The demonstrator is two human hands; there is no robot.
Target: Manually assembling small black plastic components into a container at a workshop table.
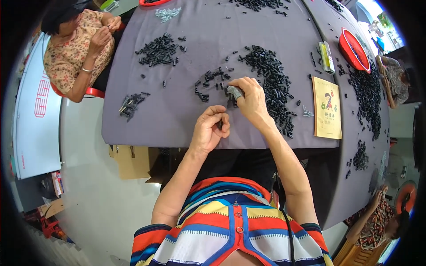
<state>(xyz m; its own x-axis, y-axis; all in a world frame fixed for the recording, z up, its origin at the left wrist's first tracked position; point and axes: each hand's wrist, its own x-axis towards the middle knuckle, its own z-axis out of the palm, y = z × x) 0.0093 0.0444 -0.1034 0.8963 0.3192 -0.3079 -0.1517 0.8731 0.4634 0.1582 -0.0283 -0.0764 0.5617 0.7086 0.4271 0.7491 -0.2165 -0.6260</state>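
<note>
A small black part (220,124) sat pinched in the curled fingers of the left hand (209,131), just above the near edge of the grey surface (177,111). The right hand (250,98), just beyond it, pressed closed fingertips onto loose black pieces (212,84), one finger wrapped in grey tape. A big heap of black parts (275,86) lay right of both hands, a yellow booklet (327,107) farther right.

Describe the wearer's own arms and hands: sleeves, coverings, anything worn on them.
Both forearms are bare, with no watch or bracelet visible. The left hand is uncovered. The right hand has a grey cot on one fingertip. Short sleeves are striped orange, blue, yellow and white.
</note>
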